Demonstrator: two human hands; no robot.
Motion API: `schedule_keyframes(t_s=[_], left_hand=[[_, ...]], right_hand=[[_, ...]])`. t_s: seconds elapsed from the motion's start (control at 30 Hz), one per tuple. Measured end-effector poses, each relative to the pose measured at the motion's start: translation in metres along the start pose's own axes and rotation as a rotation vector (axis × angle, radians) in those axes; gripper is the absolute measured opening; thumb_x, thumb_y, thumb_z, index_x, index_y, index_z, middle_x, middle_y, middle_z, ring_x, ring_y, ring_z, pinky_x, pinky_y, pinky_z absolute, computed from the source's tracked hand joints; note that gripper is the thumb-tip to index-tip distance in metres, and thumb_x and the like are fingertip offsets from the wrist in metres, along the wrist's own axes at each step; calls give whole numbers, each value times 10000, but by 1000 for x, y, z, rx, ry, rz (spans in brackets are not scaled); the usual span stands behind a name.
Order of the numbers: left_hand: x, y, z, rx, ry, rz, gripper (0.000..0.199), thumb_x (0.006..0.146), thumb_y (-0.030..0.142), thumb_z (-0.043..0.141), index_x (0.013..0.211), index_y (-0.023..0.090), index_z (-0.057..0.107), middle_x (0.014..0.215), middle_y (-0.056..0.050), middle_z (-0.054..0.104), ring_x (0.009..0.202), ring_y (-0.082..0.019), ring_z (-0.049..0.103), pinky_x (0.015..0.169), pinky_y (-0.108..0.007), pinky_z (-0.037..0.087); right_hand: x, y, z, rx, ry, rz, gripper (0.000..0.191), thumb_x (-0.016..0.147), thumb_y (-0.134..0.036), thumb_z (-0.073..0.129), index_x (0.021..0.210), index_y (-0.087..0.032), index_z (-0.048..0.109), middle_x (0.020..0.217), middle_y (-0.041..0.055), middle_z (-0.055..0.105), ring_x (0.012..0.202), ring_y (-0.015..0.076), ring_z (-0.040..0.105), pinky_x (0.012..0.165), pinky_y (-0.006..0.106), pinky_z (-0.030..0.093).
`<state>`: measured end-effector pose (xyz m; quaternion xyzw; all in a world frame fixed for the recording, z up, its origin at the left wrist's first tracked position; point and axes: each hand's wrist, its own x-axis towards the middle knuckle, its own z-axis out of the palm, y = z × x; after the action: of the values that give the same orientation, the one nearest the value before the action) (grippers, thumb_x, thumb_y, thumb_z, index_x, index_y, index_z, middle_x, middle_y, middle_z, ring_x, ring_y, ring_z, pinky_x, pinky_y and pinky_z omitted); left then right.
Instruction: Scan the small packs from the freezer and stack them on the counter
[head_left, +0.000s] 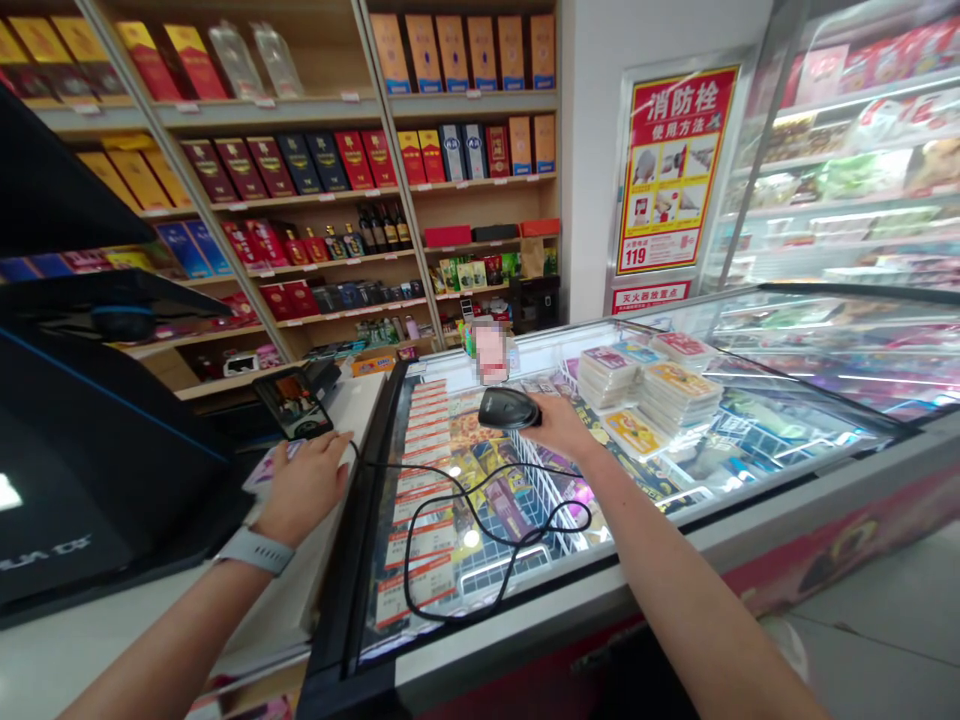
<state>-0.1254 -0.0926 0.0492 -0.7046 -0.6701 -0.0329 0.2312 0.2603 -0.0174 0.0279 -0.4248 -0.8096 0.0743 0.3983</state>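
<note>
The right hand (561, 425) grips a black scanner (510, 408), a smooth, rounded plastic body. Its fingers curl closely around the underside, and its head points toward eleven o'clock at a pink item (491, 352), too pixelated to identify, just beyond it. The scanner hangs above the glass lid (780, 400) of a chest freezer. A thin black cable (480, 530) loops across that lid in loose, uneven coils.

The left hand (307, 487) lies flat on a white counter (150, 620), its fingers spread and holding nothing. A phone (292, 403) lies just beyond the fingertips at eleven o'clock, and a pale card (268, 470) touches the hand's outer edge. A grey rubbery band (255, 550) wraps the left wrist.

Beneath the glass are red-and-white price strips (424, 500) and a white wire basket (540, 490). Neat stacks of flat, glossy packets (649, 385) sit at two o'clock from the scanner. Wooden shelves (300, 205) of shiny boxes fill twelve o'clock, and a red paper poster (675, 170) hangs at one o'clock.
</note>
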Motion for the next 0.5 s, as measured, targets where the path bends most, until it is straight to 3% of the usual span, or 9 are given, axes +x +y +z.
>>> schedule_keyframes(t_s=[0.5], left_hand=[[12, 132, -59, -326, 220, 396, 437, 909, 191, 437, 1342, 212, 492, 1341, -104, 575, 1244, -248, 518, 1120, -500, 264]], right_hand=[[1, 1, 0, -34, 1, 23, 264, 702, -228, 665, 963, -196, 677, 909, 40, 710, 837, 200, 634, 737, 271, 440]])
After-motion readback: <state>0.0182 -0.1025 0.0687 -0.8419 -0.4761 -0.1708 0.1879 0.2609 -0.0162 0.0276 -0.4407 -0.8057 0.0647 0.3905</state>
